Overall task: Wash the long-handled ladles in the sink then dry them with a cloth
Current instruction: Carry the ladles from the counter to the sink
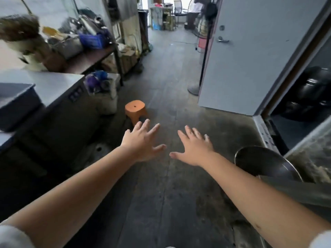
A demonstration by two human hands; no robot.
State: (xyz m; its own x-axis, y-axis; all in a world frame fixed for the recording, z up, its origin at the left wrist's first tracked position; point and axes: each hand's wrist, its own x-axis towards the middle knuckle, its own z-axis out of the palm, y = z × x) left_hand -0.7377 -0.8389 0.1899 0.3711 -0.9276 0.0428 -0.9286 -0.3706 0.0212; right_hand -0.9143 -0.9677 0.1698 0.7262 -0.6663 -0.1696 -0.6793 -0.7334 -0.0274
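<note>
My left hand and my right hand are stretched out in front of me over a dark floor, palms down, fingers spread, holding nothing. At the lower right a large round metal bowl of a ladle or pan pokes into view just right of my right forearm. No sink or cloth shows.
A small orange stool stands on the floor just beyond my left hand. A grey counter and cluttered shelves line the left side. An open pale door stands on the right. The corridor runs ahead.
</note>
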